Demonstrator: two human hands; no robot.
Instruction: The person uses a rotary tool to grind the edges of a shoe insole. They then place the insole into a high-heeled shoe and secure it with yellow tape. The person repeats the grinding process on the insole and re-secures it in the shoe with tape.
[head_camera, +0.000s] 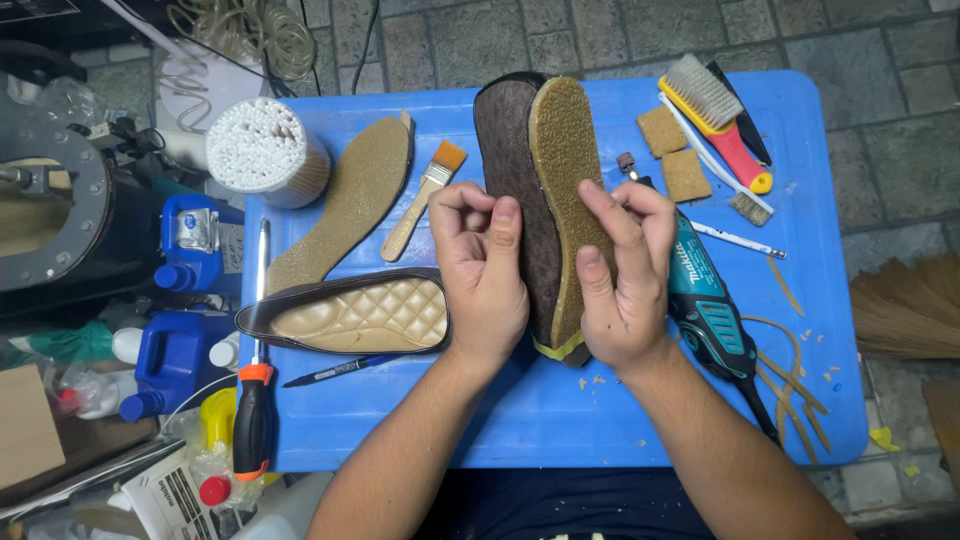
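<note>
Shoe: as it stood on edge above the blue surface (560, 420), the brown shoe (515, 190) showed its loose sole (570, 180) to the camera.
Left hand: the left hand (482, 270) curled closed on the shoe's upper side, steadying it.
Right hand: the right hand (622, 275) pinched the sole's edge, fingers bent.
Nearby: the other shoe (350, 318), a spare sole (350, 200), a brush (425, 200) and a rotary tool (705, 300) lay within reach.

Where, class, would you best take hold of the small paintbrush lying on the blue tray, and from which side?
Grip the paintbrush by its bare wooden handle, coming from above at the lower end. The handle lies flat and slants down-left, clear of the loose sole and the shoe held in the hands, while the orange bristles point up-right.
</note>
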